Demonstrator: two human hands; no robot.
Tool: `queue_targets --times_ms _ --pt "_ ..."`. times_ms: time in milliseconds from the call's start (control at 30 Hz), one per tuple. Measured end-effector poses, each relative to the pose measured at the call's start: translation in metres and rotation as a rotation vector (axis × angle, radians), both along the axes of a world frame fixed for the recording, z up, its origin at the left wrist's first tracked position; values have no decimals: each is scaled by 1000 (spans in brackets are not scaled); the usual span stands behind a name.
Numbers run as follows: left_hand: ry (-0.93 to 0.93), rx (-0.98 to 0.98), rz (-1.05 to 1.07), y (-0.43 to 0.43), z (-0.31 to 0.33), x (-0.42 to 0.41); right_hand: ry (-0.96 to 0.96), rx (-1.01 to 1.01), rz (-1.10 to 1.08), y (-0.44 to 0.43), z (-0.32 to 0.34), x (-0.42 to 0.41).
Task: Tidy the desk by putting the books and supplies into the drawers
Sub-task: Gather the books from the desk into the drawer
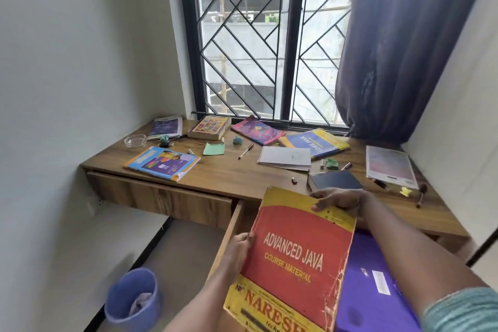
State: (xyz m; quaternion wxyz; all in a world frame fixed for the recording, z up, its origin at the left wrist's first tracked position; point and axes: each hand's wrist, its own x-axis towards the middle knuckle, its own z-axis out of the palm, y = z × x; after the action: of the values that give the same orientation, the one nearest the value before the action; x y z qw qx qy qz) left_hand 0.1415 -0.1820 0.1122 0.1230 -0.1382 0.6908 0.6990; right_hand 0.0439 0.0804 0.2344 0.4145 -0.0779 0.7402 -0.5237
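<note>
Left hand [239, 248] and right hand [336, 199] grip Advanced Java book [293, 259] over open drawer [231, 226].
I note purple folder [372, 291] beneath; dark notebook [334, 180] at 12 o'clock.

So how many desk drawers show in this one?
2. A shut drawer under the left part of the desk; an open drawer in the middle, beneath the red book being held. Another may be hidden under the right end.

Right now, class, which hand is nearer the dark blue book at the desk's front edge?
Right. The right hand, gripping the top of the red book, sits just in front of the dark blue book; the left hand grips the red book's left edge, farther off.
</note>
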Motion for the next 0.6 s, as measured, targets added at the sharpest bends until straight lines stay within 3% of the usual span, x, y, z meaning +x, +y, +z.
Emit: queue_targets --times_ms 133,367,467,600 --pt "-108 -11 -12 10 -23 -4 -246 -322 -315 30 -68 0" --pt "-332 -46 84 19 -80 -11 -459 -625 -792 24 -188 27" --pt "-396 -122 119 19 -96 -17 -507 -552 -949 7 -209 30" --pt "-472 -192 143 20 -109 -22 -454 -300 -957 -9 -227 25"
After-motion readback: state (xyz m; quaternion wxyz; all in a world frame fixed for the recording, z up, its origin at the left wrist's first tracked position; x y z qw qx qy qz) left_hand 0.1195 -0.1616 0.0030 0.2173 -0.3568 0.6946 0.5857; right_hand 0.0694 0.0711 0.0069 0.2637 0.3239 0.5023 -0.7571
